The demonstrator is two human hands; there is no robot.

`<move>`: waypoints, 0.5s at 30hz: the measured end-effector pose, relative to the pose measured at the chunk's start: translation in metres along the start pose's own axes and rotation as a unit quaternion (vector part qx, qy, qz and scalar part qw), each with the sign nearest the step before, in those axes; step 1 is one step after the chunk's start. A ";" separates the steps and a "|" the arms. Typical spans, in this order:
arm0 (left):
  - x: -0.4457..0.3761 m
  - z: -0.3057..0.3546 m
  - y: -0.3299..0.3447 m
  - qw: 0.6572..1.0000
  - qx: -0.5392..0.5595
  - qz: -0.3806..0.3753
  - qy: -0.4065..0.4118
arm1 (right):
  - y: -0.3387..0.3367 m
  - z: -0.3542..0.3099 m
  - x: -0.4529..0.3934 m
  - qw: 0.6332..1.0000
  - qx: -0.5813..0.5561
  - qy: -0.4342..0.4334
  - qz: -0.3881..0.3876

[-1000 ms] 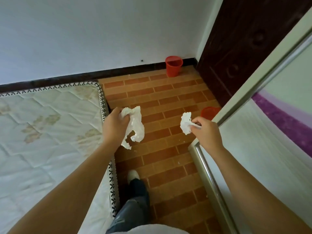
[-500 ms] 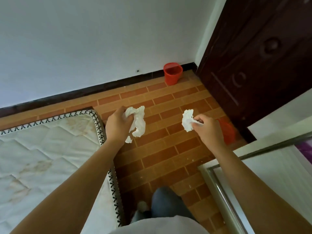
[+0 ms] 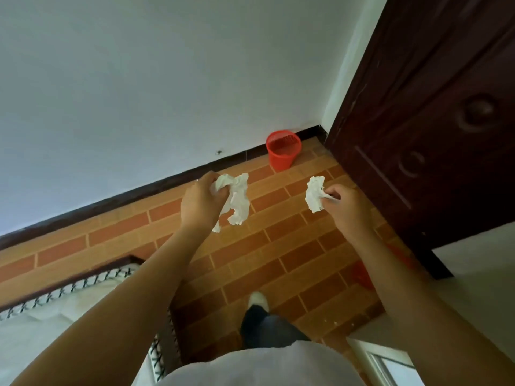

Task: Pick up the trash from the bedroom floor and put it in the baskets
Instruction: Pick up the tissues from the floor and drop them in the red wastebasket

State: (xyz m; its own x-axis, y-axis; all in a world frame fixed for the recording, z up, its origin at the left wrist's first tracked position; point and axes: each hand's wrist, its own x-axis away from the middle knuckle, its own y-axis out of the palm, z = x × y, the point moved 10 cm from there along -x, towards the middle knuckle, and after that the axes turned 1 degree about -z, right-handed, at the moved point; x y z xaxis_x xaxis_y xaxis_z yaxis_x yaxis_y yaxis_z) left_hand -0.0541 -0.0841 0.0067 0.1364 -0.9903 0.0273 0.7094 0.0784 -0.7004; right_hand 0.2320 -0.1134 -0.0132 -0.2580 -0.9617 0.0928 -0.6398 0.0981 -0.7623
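Head view: both arms reach forward over the brick-patterned floor [image 3: 250, 254]. The left hand [image 3: 199, 203] has its fingers curled round a crumpled white paper [image 3: 237, 199], which hangs down past the knuckles with a ragged end below the palm. The right hand [image 3: 344, 206] pinches a smaller crumpled paper scrap [image 3: 315, 197] between thumb and fingertips, the scrap sticking out to the left of the hand. The two papers are held apart, both in the air above the floor.

A red basket [image 3: 282, 151] stands upright on the floor against the dark skirting of the white wall [image 3: 167, 79], in the corner just beside the dark wooden door [image 3: 432, 121]. Both papers are nearer the camera than that basket, the larger one to its left and the scrap to its right. A second red basket [image 3: 362, 274] shows blurred behind the right forearm, at the foot of the door. A mattress [image 3: 55, 316] with black-stitched edging lies well to the left of the baskets. A shoe [image 3: 257, 298] and dark trouser leg stand on the floor between the arms.
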 end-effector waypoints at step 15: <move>-0.247 0.103 0.114 0.975 -0.005 -0.176 0.135 | -0.020 0.009 -0.180 0.986 0.002 0.141 0.087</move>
State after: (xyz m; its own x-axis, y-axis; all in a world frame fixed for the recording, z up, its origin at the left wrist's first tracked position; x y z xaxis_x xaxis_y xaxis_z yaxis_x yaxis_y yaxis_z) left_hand 0.0643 0.1812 -0.0068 -0.3022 -0.9500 0.0786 0.6720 -0.2708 -0.6892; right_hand 0.2979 0.0559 -0.0203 -0.5554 -0.8207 0.1344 -0.5649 0.2537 -0.7852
